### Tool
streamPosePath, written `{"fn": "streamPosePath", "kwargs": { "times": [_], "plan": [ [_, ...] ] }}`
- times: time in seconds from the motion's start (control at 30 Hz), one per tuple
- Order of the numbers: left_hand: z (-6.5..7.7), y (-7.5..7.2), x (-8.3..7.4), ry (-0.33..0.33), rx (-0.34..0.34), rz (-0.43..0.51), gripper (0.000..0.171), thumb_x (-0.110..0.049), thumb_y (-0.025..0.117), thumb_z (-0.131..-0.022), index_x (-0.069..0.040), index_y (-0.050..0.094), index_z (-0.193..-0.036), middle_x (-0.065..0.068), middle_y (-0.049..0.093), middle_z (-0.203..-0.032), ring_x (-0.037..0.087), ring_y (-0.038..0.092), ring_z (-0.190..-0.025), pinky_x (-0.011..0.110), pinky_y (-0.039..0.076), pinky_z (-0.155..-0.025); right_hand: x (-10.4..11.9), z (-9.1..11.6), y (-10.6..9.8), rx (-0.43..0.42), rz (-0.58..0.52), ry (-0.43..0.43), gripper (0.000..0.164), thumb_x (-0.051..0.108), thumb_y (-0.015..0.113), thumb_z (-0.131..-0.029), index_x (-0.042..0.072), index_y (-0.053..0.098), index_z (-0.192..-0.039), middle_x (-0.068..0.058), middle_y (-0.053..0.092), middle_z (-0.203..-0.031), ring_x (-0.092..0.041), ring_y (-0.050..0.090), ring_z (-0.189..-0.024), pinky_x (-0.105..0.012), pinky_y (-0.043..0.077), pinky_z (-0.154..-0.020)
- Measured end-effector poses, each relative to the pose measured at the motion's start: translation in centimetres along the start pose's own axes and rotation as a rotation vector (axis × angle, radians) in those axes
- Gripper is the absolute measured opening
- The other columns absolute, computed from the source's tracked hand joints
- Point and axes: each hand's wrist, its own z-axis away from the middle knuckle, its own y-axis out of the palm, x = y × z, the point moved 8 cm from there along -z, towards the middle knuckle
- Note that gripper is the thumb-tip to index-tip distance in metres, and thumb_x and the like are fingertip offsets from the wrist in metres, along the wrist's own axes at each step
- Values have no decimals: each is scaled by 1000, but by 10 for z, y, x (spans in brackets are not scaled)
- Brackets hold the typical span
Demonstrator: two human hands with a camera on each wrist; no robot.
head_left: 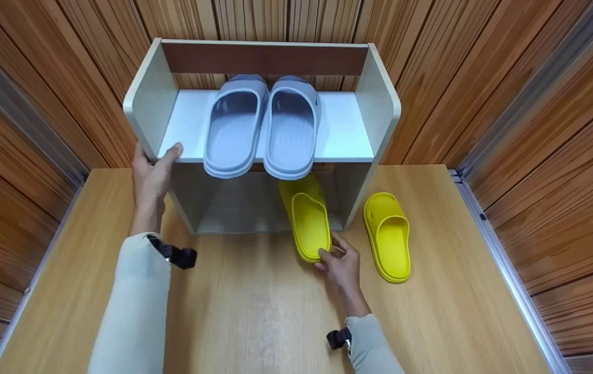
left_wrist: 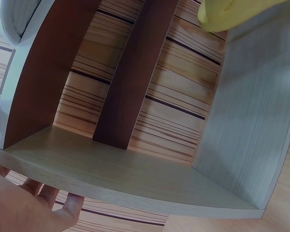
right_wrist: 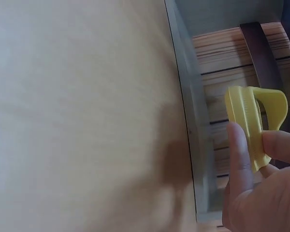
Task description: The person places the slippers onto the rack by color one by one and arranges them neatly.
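Observation:
My right hand (head_left: pixel 340 264) pinches the heel end of a yellow slipper (head_left: pixel 309 223), whose toe points into the lower compartment of a small white shoe rack (head_left: pixel 263 156). In the right wrist view the same slipper (right_wrist: pixel 246 125) is seen edge-on between thumb and fingers. My left hand (head_left: pixel 153 174) grips the left side of the rack at the upper shelf's front corner, thumb on the shelf; the left wrist view shows its fingers (left_wrist: pixel 48 195) curled behind the side panel. Two grey slippers (head_left: pixel 234 127) stand side by side on the upper shelf, heels jutting past its front edge.
The other yellow slipper (head_left: pixel 387 236) lies on the light wooden floor (head_left: pixel 255 311) to the right of the rack, toe toward the back. Wood-panelled walls (head_left: pixel 561 182) close in at the back and both sides, with metal rails (head_left: pixel 514 270) along the floor's edges.

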Motion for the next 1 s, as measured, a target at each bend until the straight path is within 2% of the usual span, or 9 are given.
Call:
{"fn": "streamPosePath", "kwargs": {
  "times": [0.17, 0.37, 0.63, 0.83, 1.0],
  "plan": [
    [1, 1, 2, -23, 6, -10, 77, -40, 67, -96, -23, 27, -159, 6, 30, -163, 25, 27, -148, 48, 16, -120, -5, -5, 15, -5, -30, 39, 57, -12, 65, -89, -4, 52, -144, -24, 58, -126, -24, 68, -90, -33, 60, -64],
    [1, -1, 2, -39, 10, -4, 79, -42, 67, -96, -23, 25, -160, 6, 27, -164, 25, 25, -149, 50, 15, -121, -13, -7, 35, 38, -48, 78, 55, -8, 64, -92, 2, 53, -145, -21, 60, -127, -27, 68, -97, -35, 60, -72],
    [2, -1, 2, -36, 5, 4, 80, -43, 67, -95, -25, 24, -160, 5, 27, -164, 25, 25, -149, 51, 15, -121, -26, -13, 46, 55, -64, 108, 53, -5, 63, -95, 5, 52, -146, -20, 60, -128, -27, 69, -95, -41, 59, -80],
    [1, 2, 1, -13, 2, -3, 75, -40, 68, -96, -22, 29, -158, 6, 33, -160, 25, 30, -146, 48, 18, -120, -30, -20, 50, 82, -106, 92, 54, -9, 58, -94, 3, 51, -146, -23, 56, -126, -26, 65, -76, -36, 59, -70],
    [2, 1, 2, -33, 1, -24, 76, -43, 67, -95, -22, 29, -158, 7, 32, -161, 26, 30, -146, 50, 18, -120, -33, -24, 56, 104, -170, 88, 53, -12, 55, -94, 1, 50, -145, -26, 55, -127, -25, 61, -75, -31, 55, -63]
  ]
}}
